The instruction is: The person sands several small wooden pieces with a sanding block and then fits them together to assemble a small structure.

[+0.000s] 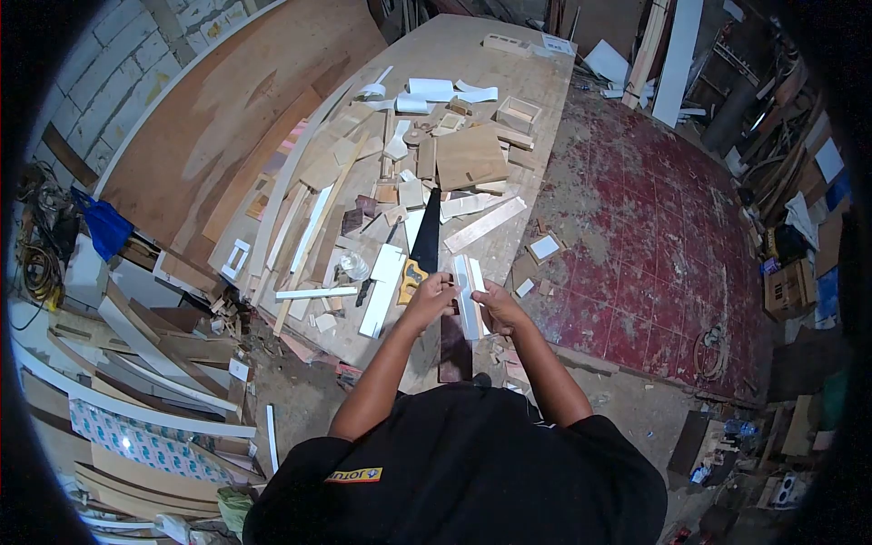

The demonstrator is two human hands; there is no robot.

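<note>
In front of my chest, white-faced wooden strips [467, 289] are held upright between both hands, over the near edge of the workbench. My right hand [500, 311] grips their right side, thumb on the front. My left hand [433, 298] is closed at their left edge with the fingertips pinched against it. Just left of that hand lies a handsaw with a yellow handle [411, 282] and a black blade [427, 232]. White boards [383, 289] lie flat beside the saw. A dark reddish board [456, 350] sits below the strips.
Wood offcuts, a large plywood piece [472, 159], white curled sheets [431, 89] and a clear plastic cup [352, 264] cover the workbench [427, 45]. A small open wooden box [519, 114] stands farther back. Red tiled floor [654, 236] lies right; stacked timber [154, 400] is left.
</note>
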